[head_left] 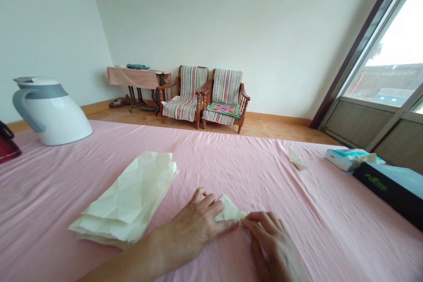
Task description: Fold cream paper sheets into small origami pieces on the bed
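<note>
A small folded piece of pale cream paper (228,209) lies on the pink cloth between my hands. My left hand (200,222) rests over its left side, fingers curled and thumb pressed along its lower edge. At the paper's right corner, my right hand (272,240) pinches with thumb and forefinger. To the left of my hands is a thick stack of creased cream paper sheets (132,189), their surfaces marked by fold lines. Another small folded paper piece (298,160) sits farther off at the right.
A white and grey jug (62,114) stands at the left, beside a dark red object (7,143) cut by the frame. A tissue pack (343,158) and a black box (390,189) lie at the right. Two wooden chairs (188,92) stand beyond the pink-covered table (211,150).
</note>
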`<action>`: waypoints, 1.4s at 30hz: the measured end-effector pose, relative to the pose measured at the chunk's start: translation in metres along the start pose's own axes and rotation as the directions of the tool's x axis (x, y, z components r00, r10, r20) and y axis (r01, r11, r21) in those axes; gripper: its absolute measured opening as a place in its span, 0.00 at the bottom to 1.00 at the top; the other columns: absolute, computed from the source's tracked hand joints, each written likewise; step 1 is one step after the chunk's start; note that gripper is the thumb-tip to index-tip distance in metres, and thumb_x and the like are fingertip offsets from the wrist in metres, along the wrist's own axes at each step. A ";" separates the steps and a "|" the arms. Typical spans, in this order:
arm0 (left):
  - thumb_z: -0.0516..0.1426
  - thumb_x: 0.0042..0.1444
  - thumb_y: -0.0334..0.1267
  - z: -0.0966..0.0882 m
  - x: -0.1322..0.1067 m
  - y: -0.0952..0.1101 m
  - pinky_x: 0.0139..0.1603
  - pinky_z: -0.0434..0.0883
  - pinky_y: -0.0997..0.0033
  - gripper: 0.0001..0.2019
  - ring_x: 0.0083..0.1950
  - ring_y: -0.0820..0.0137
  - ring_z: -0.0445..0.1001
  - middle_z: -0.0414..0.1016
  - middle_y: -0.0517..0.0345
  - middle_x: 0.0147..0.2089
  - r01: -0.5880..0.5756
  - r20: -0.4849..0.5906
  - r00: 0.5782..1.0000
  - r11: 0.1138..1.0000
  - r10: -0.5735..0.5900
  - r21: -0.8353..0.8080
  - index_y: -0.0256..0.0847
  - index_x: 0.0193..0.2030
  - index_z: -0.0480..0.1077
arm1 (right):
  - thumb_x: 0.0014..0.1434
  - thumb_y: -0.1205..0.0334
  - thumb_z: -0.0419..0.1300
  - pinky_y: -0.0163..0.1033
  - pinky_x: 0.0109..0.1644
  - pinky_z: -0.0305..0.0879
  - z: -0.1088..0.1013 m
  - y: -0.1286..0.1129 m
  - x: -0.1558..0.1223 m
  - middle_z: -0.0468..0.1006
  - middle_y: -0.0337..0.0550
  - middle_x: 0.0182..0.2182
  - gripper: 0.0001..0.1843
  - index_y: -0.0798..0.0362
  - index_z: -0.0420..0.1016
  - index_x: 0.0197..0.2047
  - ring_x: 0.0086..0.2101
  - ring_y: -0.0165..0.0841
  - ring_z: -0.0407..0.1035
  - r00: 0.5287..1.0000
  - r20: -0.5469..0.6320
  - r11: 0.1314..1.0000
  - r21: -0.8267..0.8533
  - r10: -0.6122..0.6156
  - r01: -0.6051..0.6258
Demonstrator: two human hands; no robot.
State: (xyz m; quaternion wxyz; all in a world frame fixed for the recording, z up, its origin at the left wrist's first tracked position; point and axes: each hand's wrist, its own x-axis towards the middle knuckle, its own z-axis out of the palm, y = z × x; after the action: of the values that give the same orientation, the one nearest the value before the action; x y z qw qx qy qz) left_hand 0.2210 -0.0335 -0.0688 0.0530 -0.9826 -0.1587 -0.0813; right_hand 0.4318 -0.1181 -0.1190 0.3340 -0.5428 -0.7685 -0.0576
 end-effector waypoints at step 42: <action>0.53 0.65 0.32 -0.008 -0.015 -0.007 0.53 0.56 0.54 0.19 0.44 0.63 0.67 0.71 0.54 0.43 -0.047 -0.093 0.994 0.995 0.055 0.085 0.47 0.62 0.61 | 0.50 0.74 0.54 0.40 0.37 0.61 0.005 -0.010 -0.002 0.75 0.43 0.38 0.29 0.45 0.67 0.55 0.35 0.38 0.67 0.991 0.089 0.960 -0.252 -0.100 0.120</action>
State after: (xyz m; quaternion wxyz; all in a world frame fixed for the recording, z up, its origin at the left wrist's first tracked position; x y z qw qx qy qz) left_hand 0.2033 -0.0322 -0.0632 0.1030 -0.9783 -0.1340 -0.1201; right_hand 0.4214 -0.1210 -0.1217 0.2277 -0.5396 -0.7956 -0.1548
